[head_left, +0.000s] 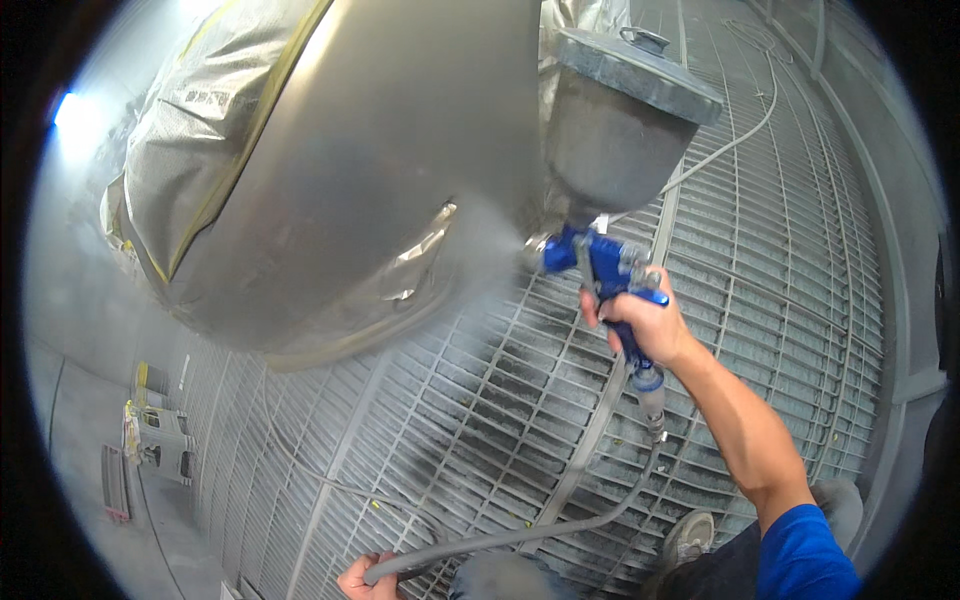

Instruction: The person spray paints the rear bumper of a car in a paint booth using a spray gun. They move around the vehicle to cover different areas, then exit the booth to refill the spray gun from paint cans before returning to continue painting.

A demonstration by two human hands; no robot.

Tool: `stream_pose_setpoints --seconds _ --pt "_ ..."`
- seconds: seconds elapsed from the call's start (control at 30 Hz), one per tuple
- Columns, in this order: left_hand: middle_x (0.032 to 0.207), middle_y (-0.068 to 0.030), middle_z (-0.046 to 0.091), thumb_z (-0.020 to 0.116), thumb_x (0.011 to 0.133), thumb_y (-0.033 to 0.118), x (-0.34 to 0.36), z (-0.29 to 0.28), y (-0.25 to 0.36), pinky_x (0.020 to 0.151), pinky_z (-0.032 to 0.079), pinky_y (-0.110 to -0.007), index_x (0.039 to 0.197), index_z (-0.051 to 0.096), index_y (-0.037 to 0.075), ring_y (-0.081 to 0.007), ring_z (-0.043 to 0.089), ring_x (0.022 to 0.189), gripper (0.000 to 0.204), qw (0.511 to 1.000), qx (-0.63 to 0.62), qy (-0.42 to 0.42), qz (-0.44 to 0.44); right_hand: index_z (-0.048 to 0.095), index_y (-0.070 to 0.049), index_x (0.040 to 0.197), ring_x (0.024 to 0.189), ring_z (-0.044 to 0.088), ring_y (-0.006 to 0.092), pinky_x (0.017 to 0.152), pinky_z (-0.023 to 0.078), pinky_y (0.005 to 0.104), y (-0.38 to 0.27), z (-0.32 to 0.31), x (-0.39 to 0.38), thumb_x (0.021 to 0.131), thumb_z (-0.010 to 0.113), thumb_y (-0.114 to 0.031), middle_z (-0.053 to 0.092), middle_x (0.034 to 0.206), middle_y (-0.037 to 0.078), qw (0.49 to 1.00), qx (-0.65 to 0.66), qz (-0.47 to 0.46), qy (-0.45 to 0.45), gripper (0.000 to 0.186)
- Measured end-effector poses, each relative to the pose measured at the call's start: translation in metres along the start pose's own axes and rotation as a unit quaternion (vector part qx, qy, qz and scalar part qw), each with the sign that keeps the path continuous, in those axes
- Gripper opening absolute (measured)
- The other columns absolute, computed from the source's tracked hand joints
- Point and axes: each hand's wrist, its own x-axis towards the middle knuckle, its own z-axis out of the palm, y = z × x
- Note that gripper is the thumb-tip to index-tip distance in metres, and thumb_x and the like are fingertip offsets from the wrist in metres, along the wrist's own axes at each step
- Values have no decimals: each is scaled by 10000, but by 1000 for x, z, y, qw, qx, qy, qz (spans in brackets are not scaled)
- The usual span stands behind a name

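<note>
My right hand [645, 320] grips a blue spray gun [588, 258] with a large metal cup [620, 140] and lid on top; a pale mist leaves its nozzle toward a grey car body panel [370, 150]. A shiny crumpled masking patch [420, 250] sits on the panel, left of the nozzle. A grey hose [530, 530] runs from the gun's base down to my left hand [372, 578], which is closed around it at the bottom of the view.
Silver masking sheet [200, 130] covers the upper left of the car. Metal floor grating [780, 330] lies underfoot, with loose hoses [725, 150] across it. Small masked parts [160, 440] stand at the left. A booth wall [900, 320] borders the right, and my shoe [690, 535] shows below.
</note>
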Motion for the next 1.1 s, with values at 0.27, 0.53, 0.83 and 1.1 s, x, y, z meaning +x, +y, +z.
stream_pose_setpoints --seconds 0.27,0.53,0.83,1.1 --pt "596 28 470 594 849 67 -9 -10 30 498 267 -271 671 562 30 -72 394 544 185 989 -116 48 -76 587 -37 866 553 533 113 448 456 267 -44 -48 31 761 566 -118 581 714 28 973 -135 33 184 135" --pt "588 36 397 672 863 148 -27 -30 59 503 280 -244 675 432 97 -58 385 545 309 941 -152 304 1 611 -50 875 529 505 81 460 418 243 -136 41 1 747 602 -107 560 692 2 994 -65 92 0 141" --pt "589 57 283 654 858 66 -58 -40 113 505 188 -268 600 265 133 -49 259 566 471 981 -45 187 31 655 7 845 499 544 104 425 438 252 -178 13 36 749 587 -119 632 685 46 994 -91 57 -31 173" --pt "598 54 332 559 814 23 -48 -27 148 462 207 -251 615 305 127 -39 279 523 338 977 -74 199 -3 615 -2 836 518 503 111 413 397 257 -194 -42 60 769 570 -132 585 668 55 970 -191 50 140 153"
